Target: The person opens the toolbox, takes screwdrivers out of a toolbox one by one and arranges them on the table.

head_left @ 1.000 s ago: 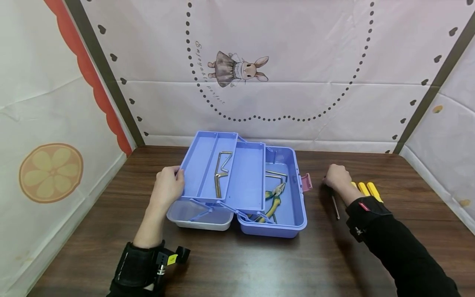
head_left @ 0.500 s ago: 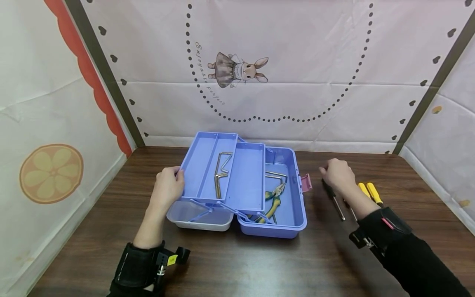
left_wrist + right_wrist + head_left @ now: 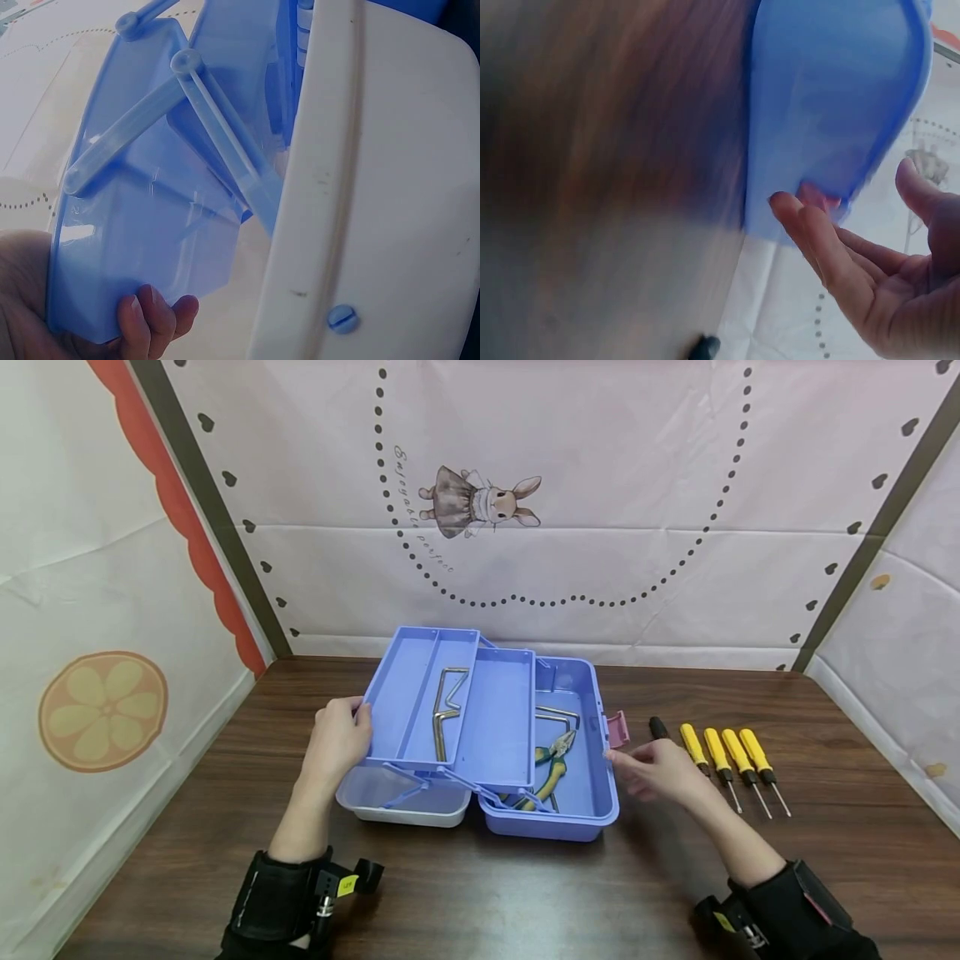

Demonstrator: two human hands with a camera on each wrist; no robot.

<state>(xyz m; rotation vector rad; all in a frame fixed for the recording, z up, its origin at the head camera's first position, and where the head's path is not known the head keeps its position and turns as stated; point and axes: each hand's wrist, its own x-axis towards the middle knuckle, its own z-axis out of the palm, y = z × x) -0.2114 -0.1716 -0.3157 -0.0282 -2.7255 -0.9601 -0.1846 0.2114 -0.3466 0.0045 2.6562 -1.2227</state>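
Observation:
A blue toolbox (image 3: 551, 828) stands unfolded on the table. My left hand (image 3: 341, 735) grips the outer edge of its upper tray (image 3: 408, 681); in the left wrist view, the fingers (image 3: 154, 311) curl under that tray (image 3: 142, 240). Bent metal hex keys (image 3: 439, 727) lie in the tray. Inside the main compartment are green-and-yellow pliers (image 3: 557, 768) and more hex keys (image 3: 558, 714). My right hand (image 3: 663, 770) is beside the box's right wall, near the pink latch (image 3: 618, 729). Its fingers are spread and hold nothing in the right wrist view; whether they touch the wall I cannot tell.
Several yellow-handled screwdrivers (image 3: 738, 756) lie in a row on the table (image 3: 525, 902) at the right. A black-handled one (image 3: 657, 727) is partly hidden behind my right hand. The lid (image 3: 405, 814) lies folded out under the trays. Fabric walls (image 3: 600, 460) enclose the table.
My right hand has left the black-handled screwdriver beside the yellow row and moved toward me and left, to the box's right wall. My left hand stays on the tray.

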